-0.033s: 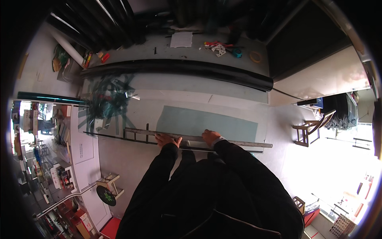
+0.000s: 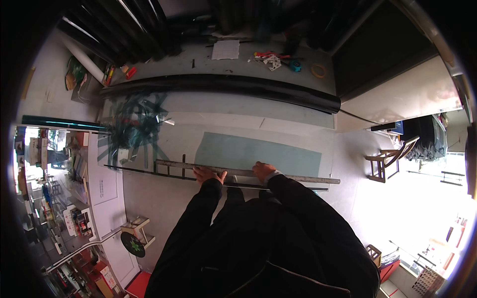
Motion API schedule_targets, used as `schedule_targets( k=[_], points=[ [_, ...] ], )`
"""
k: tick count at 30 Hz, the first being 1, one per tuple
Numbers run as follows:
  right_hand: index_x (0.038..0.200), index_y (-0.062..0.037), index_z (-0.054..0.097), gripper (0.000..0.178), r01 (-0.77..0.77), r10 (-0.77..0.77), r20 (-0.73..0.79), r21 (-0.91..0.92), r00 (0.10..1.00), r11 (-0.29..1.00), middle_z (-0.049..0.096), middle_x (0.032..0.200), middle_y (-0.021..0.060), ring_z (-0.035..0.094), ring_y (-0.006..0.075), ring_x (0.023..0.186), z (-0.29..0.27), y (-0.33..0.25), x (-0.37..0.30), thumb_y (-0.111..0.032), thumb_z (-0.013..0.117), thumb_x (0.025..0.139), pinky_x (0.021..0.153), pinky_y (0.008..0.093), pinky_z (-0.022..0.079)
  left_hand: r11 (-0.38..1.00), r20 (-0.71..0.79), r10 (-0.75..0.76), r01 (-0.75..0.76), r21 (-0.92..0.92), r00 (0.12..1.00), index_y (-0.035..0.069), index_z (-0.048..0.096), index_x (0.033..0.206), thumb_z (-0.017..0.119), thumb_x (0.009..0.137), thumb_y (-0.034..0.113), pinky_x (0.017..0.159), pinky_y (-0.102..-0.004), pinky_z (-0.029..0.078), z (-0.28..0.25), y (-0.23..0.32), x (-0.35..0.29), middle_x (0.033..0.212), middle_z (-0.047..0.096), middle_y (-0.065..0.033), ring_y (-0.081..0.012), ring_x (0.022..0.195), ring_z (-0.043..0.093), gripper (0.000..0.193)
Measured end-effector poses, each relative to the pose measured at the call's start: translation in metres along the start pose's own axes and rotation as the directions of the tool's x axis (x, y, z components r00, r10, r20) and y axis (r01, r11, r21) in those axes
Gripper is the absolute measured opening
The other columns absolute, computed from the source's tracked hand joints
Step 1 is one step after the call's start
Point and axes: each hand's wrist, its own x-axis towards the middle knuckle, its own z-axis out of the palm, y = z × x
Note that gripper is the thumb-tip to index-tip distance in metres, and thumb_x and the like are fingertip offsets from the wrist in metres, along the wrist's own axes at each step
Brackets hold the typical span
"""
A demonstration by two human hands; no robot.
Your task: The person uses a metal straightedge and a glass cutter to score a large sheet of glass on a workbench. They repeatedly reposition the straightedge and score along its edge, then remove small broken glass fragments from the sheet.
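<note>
A long, worn grey metal straightedge lies along the near edge of the glass-topped table. My left hand presses on it left of the middle, its fingers spread and the thumb out to the right. Farther right, my right hand is closed against the straightedge, its fingers curled; whatever they may hold is too small to make out. Beyond both hands a pale blue-green sheet lies flat, its near edge along the straightedge. Thin dark strips stick out by the straightedge's left end.
A heap of dark green film strips covers the table's left part. Across the back lies a long black roll. Behind it are white paper, a teal tape measure and a tape ring. A wooden chair stands right.
</note>
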Motion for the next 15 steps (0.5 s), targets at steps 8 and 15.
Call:
schedule_targets(
  k=[8, 15],
  points=[
    [0.109, -0.0111, 0.063, 0.026, 0.017, -0.017, 0.008, 0.000, 1.000, 1.000, 0.060, 0.117, 0.0138, 0.065, 0.0369, 0.107, 0.009, 0.009, -0.001, -0.009, 0.062, 0.083, 0.087, 0.0466, 0.055, 0.999, 0.039, -0.049, 0.048, 0.022, 0.998, -0.006, 0.014, 0.156, 0.059, 0.073, 0.086, 0.117, -0.0506, 0.030, -0.006, 0.008, 0.003, 0.164, 0.010, -0.0285, -0.0398, 0.152, 0.018, 0.132],
    [0.110, -0.0116, 0.063, 0.027, -0.008, 0.008, -0.014, -0.008, 1.000, 1.000, 0.060, 0.118, 0.0137, 0.065, 0.0366, 0.108, 0.005, 0.004, -0.007, -0.009, 0.061, 0.084, 0.087, 0.0467, 0.056, 0.998, -0.007, 0.040, -0.040, 0.043, 0.999, -0.004, 0.030, 0.152, 0.067, 0.076, 0.075, 0.112, -0.0506, 0.036, -0.003, 0.013, 0.000, 0.156, 0.028, -0.0240, -0.0382, 0.140, 0.035, 0.116]
  ],
)
